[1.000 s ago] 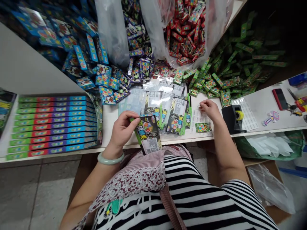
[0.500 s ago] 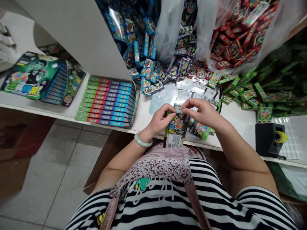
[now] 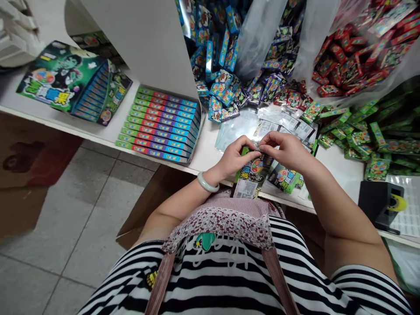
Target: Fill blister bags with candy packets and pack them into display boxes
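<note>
A flat black-and-green printed packet (image 3: 255, 168) lies at the counter's front edge, its near end against my apron. At its far edge the fingertips of my left hand (image 3: 239, 155) and my right hand (image 3: 285, 149) are pinched close together, the left thumb and index finger forming a loop. Both hands seem to grip that edge, though the fingers partly cover it. To the right, under my right hand, lie more printed packets (image 3: 286, 177). Beyond the hands are overlapping clear plastic sleeves and printed sheets (image 3: 295, 127).
Small candy boxes lie in colour heaps: blue (image 3: 223, 94), purple (image 3: 271, 87), red (image 3: 348, 65) and green (image 3: 377, 135). Left stand a display box (image 3: 62, 78) and a tray of stacked coloured boxes (image 3: 157, 124). A black tape dispenser (image 3: 379, 205) stands at the right edge.
The view has shifted and turned slightly, so the counter's things sit farther right. Both hands stay pinched at the packet's far edge, with the fingertips slightly closer together.
</note>
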A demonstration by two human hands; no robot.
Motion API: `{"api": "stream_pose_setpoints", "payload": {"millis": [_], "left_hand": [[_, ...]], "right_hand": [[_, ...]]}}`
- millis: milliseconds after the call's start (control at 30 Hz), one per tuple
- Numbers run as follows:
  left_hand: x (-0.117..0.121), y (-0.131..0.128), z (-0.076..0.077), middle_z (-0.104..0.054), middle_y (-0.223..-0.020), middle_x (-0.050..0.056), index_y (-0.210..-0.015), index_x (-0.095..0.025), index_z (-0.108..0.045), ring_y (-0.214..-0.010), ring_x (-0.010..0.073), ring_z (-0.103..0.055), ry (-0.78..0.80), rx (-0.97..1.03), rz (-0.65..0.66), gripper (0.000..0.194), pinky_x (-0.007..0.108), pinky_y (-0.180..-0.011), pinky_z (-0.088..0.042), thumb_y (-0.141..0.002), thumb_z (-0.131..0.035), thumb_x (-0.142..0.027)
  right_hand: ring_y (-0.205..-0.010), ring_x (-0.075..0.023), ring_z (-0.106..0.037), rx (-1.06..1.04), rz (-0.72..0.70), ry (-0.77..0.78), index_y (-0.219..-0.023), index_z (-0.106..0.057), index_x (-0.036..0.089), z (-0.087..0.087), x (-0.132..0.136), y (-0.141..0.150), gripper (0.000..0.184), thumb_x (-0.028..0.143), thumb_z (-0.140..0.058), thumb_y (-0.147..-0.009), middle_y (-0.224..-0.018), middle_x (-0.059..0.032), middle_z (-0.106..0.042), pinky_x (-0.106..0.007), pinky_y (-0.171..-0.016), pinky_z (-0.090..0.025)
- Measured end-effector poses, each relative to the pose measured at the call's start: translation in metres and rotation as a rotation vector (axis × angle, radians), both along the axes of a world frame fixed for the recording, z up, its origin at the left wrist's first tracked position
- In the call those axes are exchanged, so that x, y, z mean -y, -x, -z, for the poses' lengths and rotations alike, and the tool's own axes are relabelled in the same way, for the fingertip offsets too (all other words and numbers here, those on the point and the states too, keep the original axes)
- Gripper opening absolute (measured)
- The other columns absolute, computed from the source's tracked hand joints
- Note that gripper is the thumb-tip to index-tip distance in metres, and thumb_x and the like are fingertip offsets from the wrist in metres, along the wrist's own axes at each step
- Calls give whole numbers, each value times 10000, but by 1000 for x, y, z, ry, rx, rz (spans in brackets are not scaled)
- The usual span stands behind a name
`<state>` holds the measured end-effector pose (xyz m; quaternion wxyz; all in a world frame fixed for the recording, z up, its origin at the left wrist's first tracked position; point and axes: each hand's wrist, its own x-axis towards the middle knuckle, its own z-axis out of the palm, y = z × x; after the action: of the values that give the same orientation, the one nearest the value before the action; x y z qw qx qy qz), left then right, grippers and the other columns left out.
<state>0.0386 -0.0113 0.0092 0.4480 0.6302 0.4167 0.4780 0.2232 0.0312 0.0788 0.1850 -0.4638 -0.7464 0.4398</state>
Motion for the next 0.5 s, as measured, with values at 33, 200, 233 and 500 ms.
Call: {"api": "stream_pose_setpoints", "payload": {"millis": [33,200,233,500], "left_hand": [[0,-1,1,-602,-833,-3,-859,-204,-571,-794,132,-568,-8,-1,-15,212,287,-762,-463,-850,-719,-356],[2,-3,-4,-582,-830,-11,-863,-204,-541,-790,122,-564,-70,-43,-44,161,277,-765,-475,-867,-681,-282],[3,-3,-5,-586,-839,-7,-870,-204,-537,-799,124,-568,-77,-52,-35,161,279,-774,-481,-868,-676,-287],[29,14,9,-697,-1016,71,-1106,-168,-588,-862,179,-667,209,33,174,449,322,-779,-576,-837,-708,-506]], "right_hand": [[-618,-135,-532,8,2,-8,-762,-661,197,1,0,0,59,210,-691,-811,-689,14,-646,-288,-626,-388],[-632,-125,-531,-114,18,228,-872,-628,206,12,-9,-4,170,267,-728,-749,-711,27,-619,-259,-608,-409],[-631,-121,-530,-153,5,355,-883,-624,209,15,-11,-5,212,281,-744,-724,-715,30,-613,-248,-595,-414],[-563,-97,-523,-337,144,840,-760,-660,185,27,-12,-16,248,334,-808,-628,-696,7,-618,-201,-489,-437]]}}
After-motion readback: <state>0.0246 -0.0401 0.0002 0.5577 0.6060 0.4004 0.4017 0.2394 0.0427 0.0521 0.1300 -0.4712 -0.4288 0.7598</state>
